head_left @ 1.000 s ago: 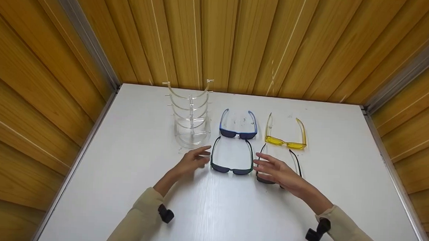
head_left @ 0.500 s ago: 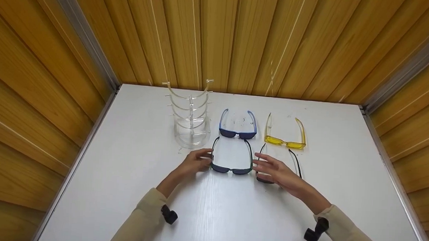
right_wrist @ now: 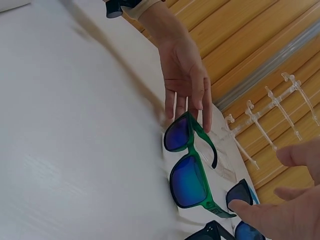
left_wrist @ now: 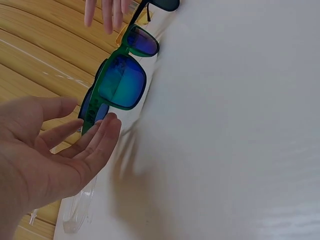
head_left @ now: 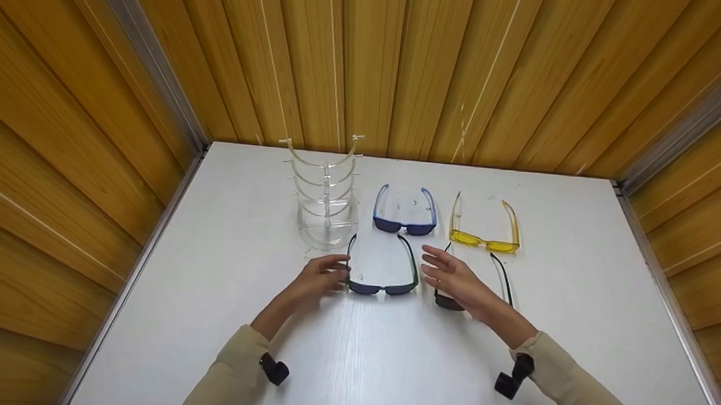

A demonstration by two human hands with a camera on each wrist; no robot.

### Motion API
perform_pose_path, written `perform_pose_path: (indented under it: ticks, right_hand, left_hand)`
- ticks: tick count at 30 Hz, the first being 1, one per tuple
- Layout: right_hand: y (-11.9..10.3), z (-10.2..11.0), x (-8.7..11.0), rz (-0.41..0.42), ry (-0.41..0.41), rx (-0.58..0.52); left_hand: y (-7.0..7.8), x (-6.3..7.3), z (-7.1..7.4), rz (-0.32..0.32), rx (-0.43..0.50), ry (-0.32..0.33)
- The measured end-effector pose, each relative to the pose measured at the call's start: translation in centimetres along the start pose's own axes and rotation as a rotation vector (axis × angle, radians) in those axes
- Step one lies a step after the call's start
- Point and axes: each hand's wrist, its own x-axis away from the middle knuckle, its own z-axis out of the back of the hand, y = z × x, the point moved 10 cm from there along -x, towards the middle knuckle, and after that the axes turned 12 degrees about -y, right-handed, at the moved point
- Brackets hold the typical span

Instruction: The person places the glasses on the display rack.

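In the head view, my left hand (head_left: 314, 282) is at the left side of a pair of green sunglasses (head_left: 417, 277), fingertips at the hinge and temple. The left wrist view shows their mirrored blue-green lenses (left_wrist: 123, 82), with the hinge end between thumb and fingers of that hand. My right hand (head_left: 457, 286) hovers with fingers spread just right of the green pair, holding nothing. It partly covers black sunglasses (head_left: 449, 303). Behind lie blue sunglasses (head_left: 404, 227) and yellow glasses (head_left: 484, 241), all with temples unfolded.
A clear tiered eyewear stand (head_left: 327, 192) with bare arms rises behind my left hand. The white table (head_left: 353, 366) runs back to a wood-patterned wall (head_left: 366, 69), with more such panels on both sides.
My left hand has come in to the green sunglasses, which have since shifted slightly left and turned a little. My right hand has moved slightly left too. The other glasses stay put.
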Motion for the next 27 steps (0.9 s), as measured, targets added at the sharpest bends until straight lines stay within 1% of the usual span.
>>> perform_pose_path:
  ticks: [5, 7, 10, 17, 20, 25, 27]
  right_hand:
    - [0.0, -0.2, -1.8, -0.021, 0.042, -0.012]
    - [0.4, -0.3, -2.5, -0.046, 0.054, -0.014]
    - [1.0, -0.5, -3.0, -0.09, 0.064, -0.028]
    - [2.4, -0.9, -3.2, -0.151, 0.036, -0.087]
    - [2.9, -1.1, -3.2, -0.166, 0.026, -0.101]
    - [3.0, -1.1, -2.9, -0.161, 0.03, -0.138]
    - [2.9, -1.1, -2.8, -0.15, 0.023, -0.142]
  left_hand:
    - [-0.3, 0.4, 0.6, 0.008, -0.017, 0.026]
    - [-0.5, 0.5, 0.7, 0.02, -0.017, 0.039]
    - [-0.5, 0.5, 0.7, 0.019, -0.006, 0.045]
    - [-0.9, 0.3, 0.3, -0.004, 0.065, 0.024]
    - [-1.0, 0.2, 0.4, -0.015, 0.063, 0.029]
    - [-1.0, 0.0, 0.6, -0.019, 0.072, 0.043]
    - [-1.2, 0.0, 0.7, 0.003, 0.075, 0.058]
